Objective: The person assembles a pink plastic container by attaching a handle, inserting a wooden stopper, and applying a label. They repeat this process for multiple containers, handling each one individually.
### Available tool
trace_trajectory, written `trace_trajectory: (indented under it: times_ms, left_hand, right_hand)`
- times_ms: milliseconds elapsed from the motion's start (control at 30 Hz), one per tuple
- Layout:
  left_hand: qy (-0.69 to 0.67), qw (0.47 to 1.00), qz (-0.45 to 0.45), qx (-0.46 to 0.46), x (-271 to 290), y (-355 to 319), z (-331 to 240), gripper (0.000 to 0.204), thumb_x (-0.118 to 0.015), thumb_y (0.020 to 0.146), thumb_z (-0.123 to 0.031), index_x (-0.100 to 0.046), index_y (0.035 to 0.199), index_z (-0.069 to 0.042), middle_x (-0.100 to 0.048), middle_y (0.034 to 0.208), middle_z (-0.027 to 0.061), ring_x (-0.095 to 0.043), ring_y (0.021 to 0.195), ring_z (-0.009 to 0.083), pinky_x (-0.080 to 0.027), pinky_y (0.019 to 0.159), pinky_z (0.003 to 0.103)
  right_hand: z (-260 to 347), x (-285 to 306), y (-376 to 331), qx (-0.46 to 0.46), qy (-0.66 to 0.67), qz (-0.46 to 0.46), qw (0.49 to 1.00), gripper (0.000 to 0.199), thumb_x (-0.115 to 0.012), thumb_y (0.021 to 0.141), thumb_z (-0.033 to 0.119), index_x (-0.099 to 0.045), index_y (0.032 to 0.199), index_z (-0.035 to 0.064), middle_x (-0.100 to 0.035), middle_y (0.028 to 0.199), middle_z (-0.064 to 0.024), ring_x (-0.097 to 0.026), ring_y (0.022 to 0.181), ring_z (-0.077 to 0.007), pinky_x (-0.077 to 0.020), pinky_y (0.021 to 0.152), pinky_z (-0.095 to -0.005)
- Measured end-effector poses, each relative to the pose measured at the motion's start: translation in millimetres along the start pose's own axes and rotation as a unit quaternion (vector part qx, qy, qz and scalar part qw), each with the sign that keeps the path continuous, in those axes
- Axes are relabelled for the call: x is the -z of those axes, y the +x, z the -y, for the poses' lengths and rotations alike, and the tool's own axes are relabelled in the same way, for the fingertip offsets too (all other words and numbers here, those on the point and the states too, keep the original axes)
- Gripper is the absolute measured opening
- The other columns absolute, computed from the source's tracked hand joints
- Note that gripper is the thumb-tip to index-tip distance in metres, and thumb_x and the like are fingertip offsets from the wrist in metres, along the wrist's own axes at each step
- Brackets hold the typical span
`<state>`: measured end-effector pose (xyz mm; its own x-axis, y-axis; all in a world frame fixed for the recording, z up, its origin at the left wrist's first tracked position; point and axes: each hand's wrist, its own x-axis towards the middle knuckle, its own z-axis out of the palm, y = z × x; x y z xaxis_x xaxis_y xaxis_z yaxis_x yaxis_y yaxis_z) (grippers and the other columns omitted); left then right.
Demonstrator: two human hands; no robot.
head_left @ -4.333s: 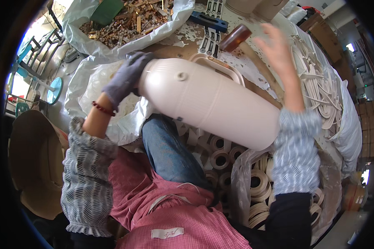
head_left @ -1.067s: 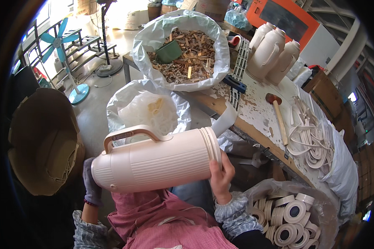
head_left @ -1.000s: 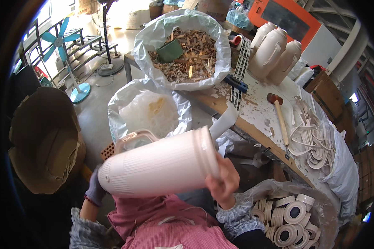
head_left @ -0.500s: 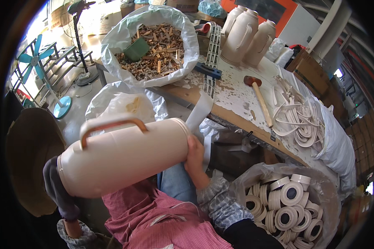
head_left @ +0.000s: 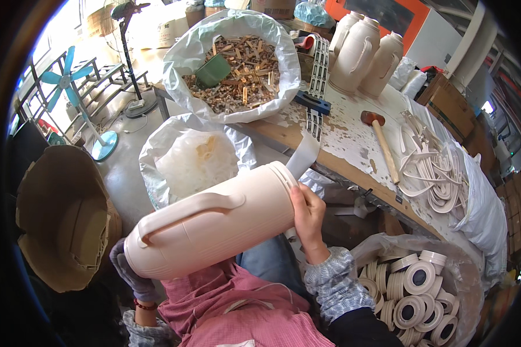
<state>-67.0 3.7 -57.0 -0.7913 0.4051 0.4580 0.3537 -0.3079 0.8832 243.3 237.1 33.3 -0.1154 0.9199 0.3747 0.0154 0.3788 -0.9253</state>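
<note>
A pale pink thermos flask casing (head_left: pixel 214 222) lies slanted across my lap, its handle (head_left: pixel 194 211) facing up along the body. My left hand (head_left: pixel 134 272), in a grey glove, is closed round the lower left end, with its fingers partly hidden behind the casing. At the ringed upper right end, my bare right hand (head_left: pixel 309 215) grips the rim with the thumb on the near side. Just beyond that end hangs a pale strip (head_left: pixel 304 155) from the table edge.
On the table (head_left: pixel 353 153) are a mallet (head_left: pixel 382 144), loose handles (head_left: pixel 434 168), several upright flask casings (head_left: pixel 356 55) and a blue-clamped perforated strip (head_left: pixel 312 103). Around me stand a bag of small parts (head_left: pixel 173 75), a bag of rings (head_left: pixel 359 248), a white bag (head_left: pixel 150 156) and a cardboard box (head_left: pixel 46 214).
The casing has rolled, bringing its handle from the upper edge round toward me. Both hands stay at its ends. The whole view has shifted, so the surroundings sit farther right.
</note>
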Motion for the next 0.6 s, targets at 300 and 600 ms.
trace_trajectory:
  times_ms: [300, 600]
  left_hand:
    - [-0.161, 0.910, 0.148, 0.351, 35.8, 9.8, 79.3, 0.023, -0.046, 0.098, -0.019, -0.057, 0.109, -0.002, -0.063, 0.107, 0.0088, -0.061, 0.090, 0.0184, -0.049, 0.082, 0.031]
    - [-0.124, 0.835, 0.293, 0.448, 18.2, 9.1, 56.8, 0.034, -0.047, 0.096, -0.029, -0.056, 0.115, -0.002, -0.062, 0.111, 0.0125, -0.058, 0.098, 0.0233, -0.046, 0.088, 0.033]
  right_hand:
    - [50.9, -3.3, -24.6, 0.290, -0.156, 0.094, 0.940, 0.026, -0.064, 0.090, 0.016, -0.065, 0.107, -0.0040, -0.068, 0.092, -0.0202, -0.060, 0.061, -0.0277, -0.0481, 0.057, -0.0365]
    - [118.5, -0.7, -30.4, 0.614, 0.061, 0.302, 0.727, 0.021, -0.066, 0.077, 0.008, -0.072, 0.098, 0.0066, -0.066, 0.111, -0.0276, -0.057, 0.058, -0.0137, -0.0534, 0.056, -0.0280]
